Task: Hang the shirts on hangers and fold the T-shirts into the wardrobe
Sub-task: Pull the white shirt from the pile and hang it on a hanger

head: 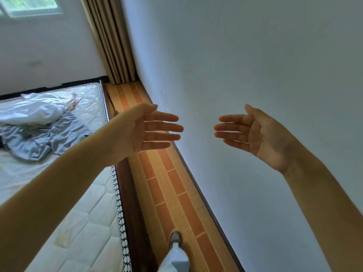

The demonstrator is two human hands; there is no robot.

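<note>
Bare bedroom, mattress point(82, 213) by the wall; clothes still unsorted.
White shirt point(37, 110) and grey-blue garment point(45, 138) crumpled at mattress's far end, unhung, unfolded. Left hand point(145, 130) and right hand point(253, 132) raised beyond mattress edge, fingers spread, holding nothing. No hangers or wardrobe in view.

Nothing readable is showing anywhere: no text, label, brand, number or sign is appearing on any surface in the head view.
</note>
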